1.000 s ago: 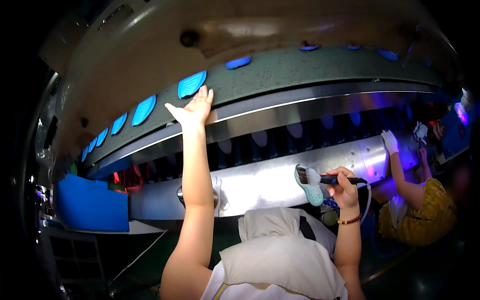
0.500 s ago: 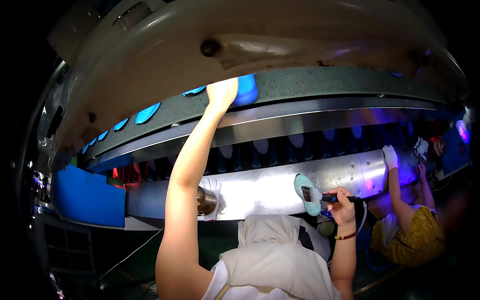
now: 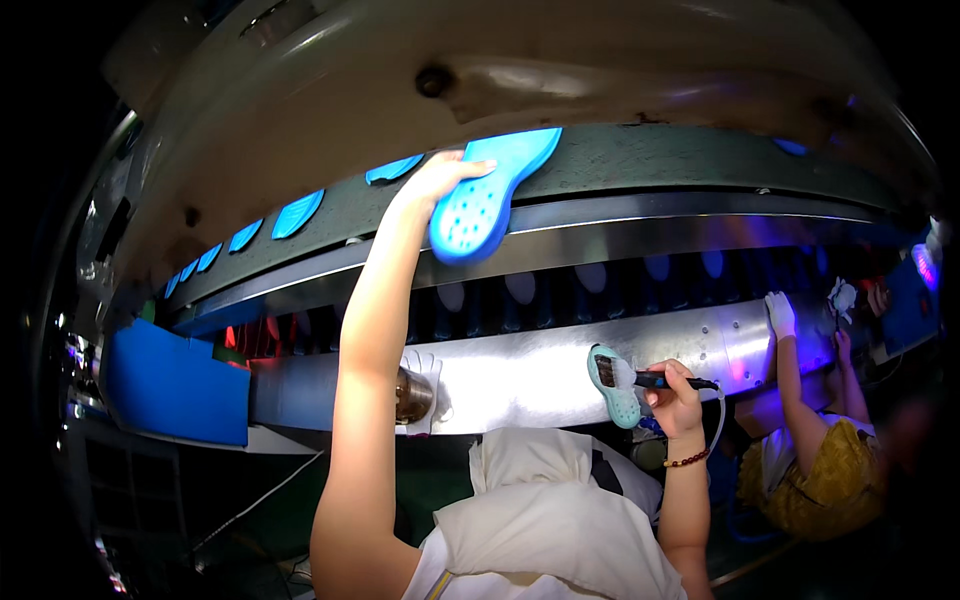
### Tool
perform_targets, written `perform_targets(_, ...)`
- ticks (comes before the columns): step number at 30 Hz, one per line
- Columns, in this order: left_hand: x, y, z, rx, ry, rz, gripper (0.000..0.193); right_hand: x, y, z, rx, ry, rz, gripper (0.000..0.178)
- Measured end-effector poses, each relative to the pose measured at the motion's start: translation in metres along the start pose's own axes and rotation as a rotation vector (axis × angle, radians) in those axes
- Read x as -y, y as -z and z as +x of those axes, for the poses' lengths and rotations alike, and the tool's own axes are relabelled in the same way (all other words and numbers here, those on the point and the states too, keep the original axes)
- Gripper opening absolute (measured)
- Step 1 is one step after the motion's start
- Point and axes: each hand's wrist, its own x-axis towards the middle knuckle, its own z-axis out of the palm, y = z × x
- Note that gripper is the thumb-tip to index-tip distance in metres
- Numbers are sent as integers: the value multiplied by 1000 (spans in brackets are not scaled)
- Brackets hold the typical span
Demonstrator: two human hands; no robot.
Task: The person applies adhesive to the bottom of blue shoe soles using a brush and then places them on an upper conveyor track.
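Note:
My left hand [image 3: 440,178] reaches far forward, gripping a bright blue shoe sole [image 3: 476,216] by its middle, thumb on top. The sole hangs tilted over the near edge of the green conveyor belt [image 3: 640,165]. At the right, my right hand [image 3: 676,402] holds a brush [image 3: 655,380] with a black handle, from which a clear tube runs. Its dark bristles lie over a pale mint sole [image 3: 622,405] with small holes, on the metal ledge in front of me.
More blue soles [image 3: 298,213] lie along the belt at the left. A beige machine cover [image 3: 560,60] overhangs the belt. A metal cup [image 3: 412,396] stands on the ledge beside my left forearm. At the right, a co-worker's gloved hand [image 3: 781,315] rests on the ledge.
My left hand has lifted the blue sole off the belt and drawn it a little nearer, so its holed face now shows. The right hand with the brush has shifted only slightly.

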Motion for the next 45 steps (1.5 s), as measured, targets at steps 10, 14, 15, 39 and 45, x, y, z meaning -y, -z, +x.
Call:
perform_targets(10, 103, -86, -117, 189, -91, -487, 43, 14, 16, -6, -14, 141, 196, 20)
perform_targets(14, 141, -124, -128, 119, 49, -482, 45, 20, 14, -5, -30, 161, 194, 20)
perform_targets(15, 137, -129, -132, 134, 91, -506, 47, 21, 14, -6, -26, 160, 191, 20)
perform_targets(39, 182, -153, -163, 313, 420, -667, 54, 10, -6, -6, 176, 169, 209, 27)
perform_targets(45, 179, -157, -166, 268, 438, -987, 75, 7, -14, -8, 221, 128, 185, 28)
